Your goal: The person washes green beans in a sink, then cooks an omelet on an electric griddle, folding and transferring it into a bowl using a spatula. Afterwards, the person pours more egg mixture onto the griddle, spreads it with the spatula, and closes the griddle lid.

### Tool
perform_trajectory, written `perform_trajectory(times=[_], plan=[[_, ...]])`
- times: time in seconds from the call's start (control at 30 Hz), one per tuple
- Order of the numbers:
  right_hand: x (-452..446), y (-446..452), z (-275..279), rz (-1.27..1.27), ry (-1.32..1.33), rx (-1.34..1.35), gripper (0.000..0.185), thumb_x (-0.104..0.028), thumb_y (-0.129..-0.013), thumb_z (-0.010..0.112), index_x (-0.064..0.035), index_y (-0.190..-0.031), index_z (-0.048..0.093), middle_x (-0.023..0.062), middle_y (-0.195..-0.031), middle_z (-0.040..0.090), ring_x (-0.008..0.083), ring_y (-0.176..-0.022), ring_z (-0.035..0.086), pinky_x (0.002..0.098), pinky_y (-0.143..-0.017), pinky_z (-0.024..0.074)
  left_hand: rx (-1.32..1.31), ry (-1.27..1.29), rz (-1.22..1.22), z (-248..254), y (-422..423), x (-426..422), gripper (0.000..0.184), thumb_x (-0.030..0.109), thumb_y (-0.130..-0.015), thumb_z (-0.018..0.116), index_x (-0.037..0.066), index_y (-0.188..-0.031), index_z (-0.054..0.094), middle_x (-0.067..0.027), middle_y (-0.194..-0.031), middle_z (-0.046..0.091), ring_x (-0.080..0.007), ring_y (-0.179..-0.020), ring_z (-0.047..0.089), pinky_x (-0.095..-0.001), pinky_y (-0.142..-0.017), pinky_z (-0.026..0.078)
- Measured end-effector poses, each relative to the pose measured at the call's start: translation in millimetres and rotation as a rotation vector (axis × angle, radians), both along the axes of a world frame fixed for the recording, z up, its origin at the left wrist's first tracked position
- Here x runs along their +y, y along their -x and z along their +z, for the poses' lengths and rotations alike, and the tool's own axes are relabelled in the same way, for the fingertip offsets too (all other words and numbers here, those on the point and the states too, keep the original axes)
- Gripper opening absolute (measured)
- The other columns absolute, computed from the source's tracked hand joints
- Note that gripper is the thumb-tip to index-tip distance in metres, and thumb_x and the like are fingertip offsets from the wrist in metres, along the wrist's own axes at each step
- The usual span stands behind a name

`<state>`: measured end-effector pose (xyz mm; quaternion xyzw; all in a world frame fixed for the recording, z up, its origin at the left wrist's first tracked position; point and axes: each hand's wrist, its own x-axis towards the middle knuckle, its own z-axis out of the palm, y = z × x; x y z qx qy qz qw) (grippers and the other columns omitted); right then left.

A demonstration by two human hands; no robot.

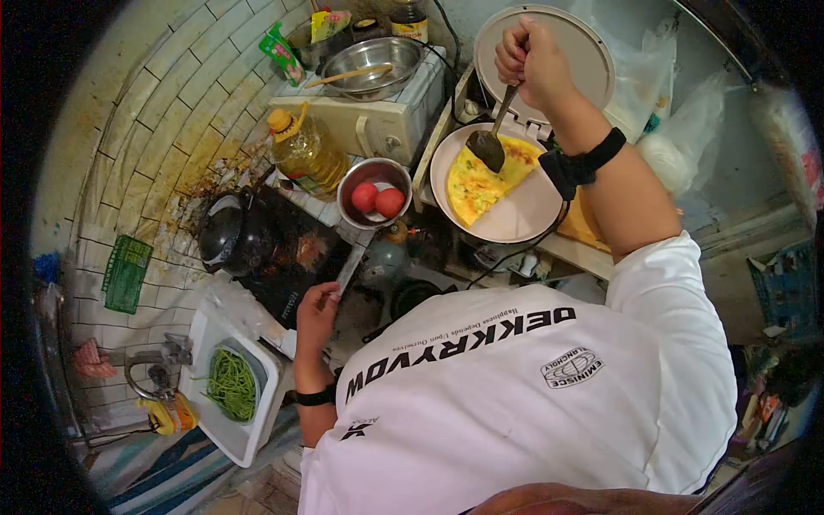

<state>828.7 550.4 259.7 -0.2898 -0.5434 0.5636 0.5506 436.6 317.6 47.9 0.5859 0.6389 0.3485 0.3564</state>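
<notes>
My right hand (534,69) is closed around the handle of a dark metal spatula (487,150). Its head rests on a yellow omelette (506,180) with green flecks, which covers about half of a pale round electric griddle (528,215). The griddle's lid (549,56) stands raised behind. At the left, my left hand (317,313) has its fingers curled at the end of the long handle of a steel saucepan (374,223). Two red tomatoes (377,200) sit in that saucepan.
A bottle of oil (307,154) stands behind the saucepan. A black pot (225,232) is on the stove at left. Green beans (230,386) fill a bowl in the white sink (266,365). A steel basin (373,69) with chopsticks sits at the back.
</notes>
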Motion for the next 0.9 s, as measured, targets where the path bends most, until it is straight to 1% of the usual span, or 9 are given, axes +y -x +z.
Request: perform_trajectory(times=[0.07, 0.17, 0.23, 0.3, 0.37, 0.6, 0.77, 0.83, 0.9], plan=[[0.3, 3.3, 4.0, -0.003, 0.012, -0.022, 0.049, -0.042, -0.091, 0.032, -0.0118, -0.053, 0.025, -0.0010, -0.045, 0.021, 0.0112, -0.041, 0.018, 0.0269, -0.040, 0.0180, -0.016, 0.010, 0.015, 2.4, 1.4, 0.2, 0.019, 0.008, -0.087, 0.057, 0.002, -0.104, 0.062, -0.0092, -0.099, 0.063, -0.0170, -0.091, 0.058, -0.0295, -0.083, 0.045], [2.3, 7.4, 13.5, 0.047, -0.065, -0.090, 0.049, -0.042, -0.091, 0.032, -0.0115, -0.053, 0.025, -0.0010, -0.045, 0.021, 0.0113, -0.042, 0.018, 0.0272, -0.041, 0.0175, 0.004, 0.005, 0.018, 4.3, 3.7, -0.2, 0.020, 0.004, -0.087, 0.055, 0.001, -0.105, 0.062, -0.0055, -0.094, 0.057, -0.0123, -0.085, 0.056, -0.0253, -0.077, 0.044], [4.6, 11.6, 15.8, 0.037, -0.093, -0.100, 0.049, -0.042, -0.091, 0.032, -0.0114, -0.053, 0.025, -0.0010, -0.046, 0.021, 0.0114, -0.042, 0.018, 0.0276, -0.041, 0.0172, 0.018, 0.002, 0.024, 1.7, 8.5, -1.8, 0.019, 0.008, -0.086, 0.058, 0.002, -0.104, 0.063, -0.0092, -0.099, 0.063, -0.0170, -0.090, 0.058, -0.0290, -0.082, 0.045], [8.6, 14.7, 14.9, 0.024, -0.120, -0.111, 0.049, -0.041, -0.091, 0.032, -0.0113, -0.052, 0.025, -0.0010, -0.046, 0.022, 0.0115, -0.042, 0.018, 0.0279, -0.041, 0.0170, 0.030, -0.006, 0.023, 1.2, 10.7, -3.4, 0.019, 0.007, -0.086, 0.058, 0.002, -0.104, 0.063, -0.0094, -0.099, 0.063, -0.0172, -0.090, 0.058, -0.0291, -0.081, 0.045], [18.9, 17.4, 8.2, 0.027, -0.011, -0.063, 0.049, -0.041, -0.091, 0.032, -0.0112, -0.052, 0.026, -0.0008, -0.046, 0.022, 0.0118, -0.043, 0.018, 0.0282, -0.041, 0.0174, 0.043, -0.017, 0.023, 0.5, 12.5, -4.4, 0.020, 0.007, -0.086, 0.058, 0.002, -0.105, 0.063, -0.0096, -0.099, 0.063, -0.0174, -0.090, 0.058, -0.0292, -0.081, 0.045], [33.8, 25.6, -2.2, 0.015, 0.031, -0.080, 0.048, -0.042, -0.090, 0.033, -0.0125, -0.053, 0.024, -0.0017, -0.046, 0.022, 0.0120, -0.042, 0.017, 0.0275, -0.041, 0.0172, -0.050, -0.003, 0.030, -13.2, 19.6, -4.7, 0.021, 0.004, -0.087, 0.056, 0.003, -0.107, 0.061, -0.0098, -0.100, 0.062, -0.0172, -0.093, 0.058, -0.0297, -0.083, 0.045], [46.6, 36.8, -8.2, 0.194, 0.048, -0.129, 0.046, -0.040, -0.091, 0.033, -0.0136, -0.054, 0.024, -0.0026, -0.046, 0.022, 0.0114, -0.041, 0.018, 0.0272, -0.040, 0.0175, -0.043, 0.008, 0.018, -3.4, 8.6, -1.2, 0.020, 0.004, -0.087, 0.057, 0.002, -0.107, 0.062, -0.0091, -0.100, 0.062, -0.0164, -0.093, 0.057, -0.0293, -0.083, 0.045], [48.6, 44.1, -7.8, 0.136, 0.051, -0.147, 0.046, -0.041, -0.091, 0.034, -0.0135, -0.055, 0.025, -0.0024, -0.047, 0.023, 0.0116, -0.041, 0.018, 0.0277, -0.040, 0.0173, -0.049, -0.058, 0.022, -2.9, 4.9, -0.3, 0.018, 0.005, -0.088, 0.055, 0.002, -0.105, 0.061, -0.0047, -0.094, 0.058, -0.0110, -0.084, 0.055, -0.0244, -0.077, 0.044], [55.2, 44.8, -11.5, 0.079, 0.051, -0.165, 0.047, -0.041, -0.092, 0.035, -0.0133, -0.056, 0.025, -0.0021, -0.047, 0.024, 0.0117, -0.041, 0.018, 0.0281, -0.039, 0.0171, -0.046, -0.069, 0.016, -6.2, 5.0, 0.4, 0.018, 0.004, -0.087, 0.055, 0.002, -0.104, 0.062, -0.0045, -0.094, 0.058, -0.0107, -0.083, 0.055, -0.0240, -0.076, 0.044]])
